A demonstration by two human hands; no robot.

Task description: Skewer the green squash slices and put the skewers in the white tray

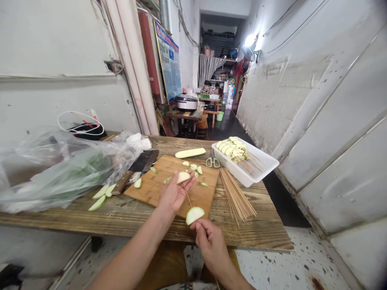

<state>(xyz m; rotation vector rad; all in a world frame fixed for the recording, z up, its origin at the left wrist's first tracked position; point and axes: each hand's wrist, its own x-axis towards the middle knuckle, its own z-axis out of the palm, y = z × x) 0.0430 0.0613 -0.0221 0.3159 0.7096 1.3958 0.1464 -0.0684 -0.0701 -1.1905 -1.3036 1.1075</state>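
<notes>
Zucchini slices are in both hands, near the middle of the frame. The left hand (175, 194) holds the upper slice (183, 177). The right hand (211, 241) pinches the lower slice (195, 216) at its bottom edge. One thin stick (188, 198) shows between them. A wooden cutting board (148, 186) lies under the left hand on the table (263, 227). At right are loose sticks (237, 197) and a white tray (266, 164).

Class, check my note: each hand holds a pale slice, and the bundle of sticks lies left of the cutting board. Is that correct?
No: the head view shows the bundle of sticks right of the cutting board. The left hand and right hand do each hold a pale slice.
</notes>
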